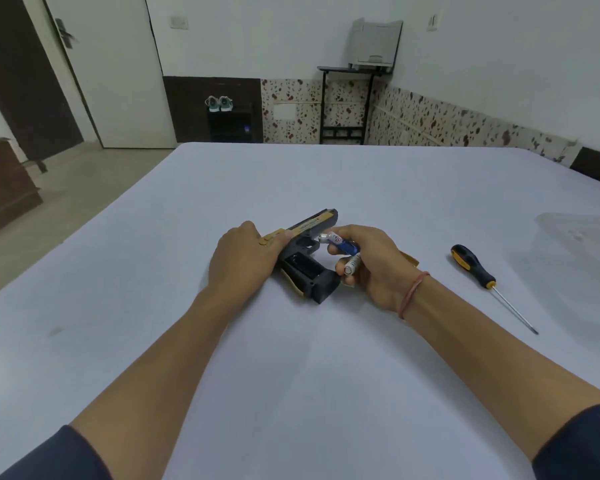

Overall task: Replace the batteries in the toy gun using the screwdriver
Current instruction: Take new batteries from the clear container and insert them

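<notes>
A black and tan toy gun (pixel 309 258) lies on its side on the white table (pixel 291 358), its grip toward me with the battery compartment (pixel 300 264) uncovered and dark inside. My left hand (pixel 243 258) presses down on the gun's rear part. My right hand (pixel 371 265) hovers just right of the grip and holds two batteries: a blue and white one (pixel 338 242) between thumb and fingers, and a silver one (pixel 352 265) lower in the fingers. A tan piece (pixel 411 260) peeks out from under my right hand.
A screwdriver (pixel 482 277) with a black and yellow handle lies on the table to the right, tip toward me. A clear plastic sheet (pixel 582 244) lies at the far right. Beyond the table stand a door, a shoe rack and a small black stand.
</notes>
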